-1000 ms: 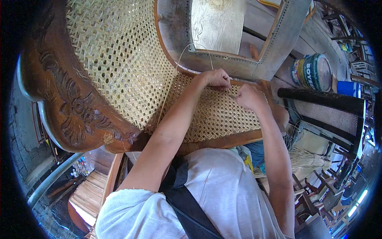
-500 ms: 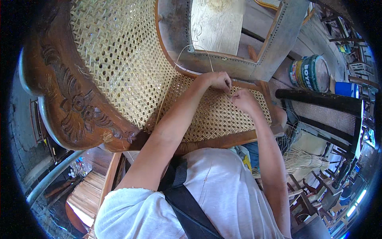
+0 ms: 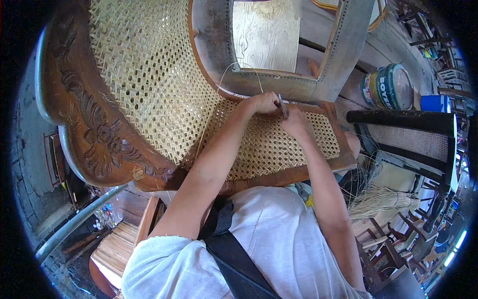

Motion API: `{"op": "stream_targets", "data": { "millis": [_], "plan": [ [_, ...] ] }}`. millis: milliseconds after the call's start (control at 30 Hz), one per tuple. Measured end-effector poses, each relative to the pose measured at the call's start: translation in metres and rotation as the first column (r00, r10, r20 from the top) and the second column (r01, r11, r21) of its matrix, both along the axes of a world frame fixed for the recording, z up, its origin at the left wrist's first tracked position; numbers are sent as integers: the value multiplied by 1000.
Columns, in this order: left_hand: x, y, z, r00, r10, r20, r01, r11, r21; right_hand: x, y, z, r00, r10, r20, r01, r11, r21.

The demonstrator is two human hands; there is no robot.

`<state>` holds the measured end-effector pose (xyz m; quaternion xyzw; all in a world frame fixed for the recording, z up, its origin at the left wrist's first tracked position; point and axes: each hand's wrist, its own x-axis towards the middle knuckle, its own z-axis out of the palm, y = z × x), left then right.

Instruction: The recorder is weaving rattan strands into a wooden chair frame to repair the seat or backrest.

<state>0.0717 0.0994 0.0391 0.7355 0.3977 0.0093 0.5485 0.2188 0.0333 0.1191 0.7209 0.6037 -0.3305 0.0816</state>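
Weave done: the smaller woven panel (image 3: 269, 149) shows open cane mesh from rail to rail wherever I can see it, and the larger woven panel (image 3: 149, 65) is filled in too, so I judge most of the caning to be in place.
Weave left: a loose strand (image 3: 238, 64) arcs free above the far edge, so I judge that edge not yet finished; my hands and left forearm hide part of it.
Left hand: my left hand (image 3: 266, 102) is at the far edge of the smaller panel, fingers curled in; one end of the strand drops toward it, but I cannot tell whether I pinch it.
Right hand: my right hand (image 3: 297, 123) is closed around a slim tool (image 3: 283, 106), its pale, thin end pointing up between my two hands.
Panel position: right in front of my chest, angled against the larger panel along a seam to my left.
Cane look: pale straw colour, shiny in places, with small, regular holes; the larger panel catches more light.
Wood look: brown, with a carved border (image 3: 107, 137) of flowers and leaves, scuffed in spots.
Beyond: a bare chair frame (image 3: 211, 47) dotted along its inner opening, just past the far edge.
Right side: a bundle of strands (image 3: 386, 200), loosely spread.
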Motion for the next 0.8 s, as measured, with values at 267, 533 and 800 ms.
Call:
{"op": "stream_targets", "data": {
  "millis": [267, 533, 800],
  "plan": [
    [6, -10, -7, 974, 76, 212, -59, 994, -87, 56, -11, 24, 951, -107, -290, 118, 993, 20],
    [21, -14, 19, 917, 220, 334, -9, 846, -533, 66, -5, 22, 940, -113, -322, 182, 964, 195],
    [8, -6, -1, 934, 250, 256, -61, 816, -575, 24, -1, 93, 949, 307, 76, -274, 918, -288]
  ]
}}
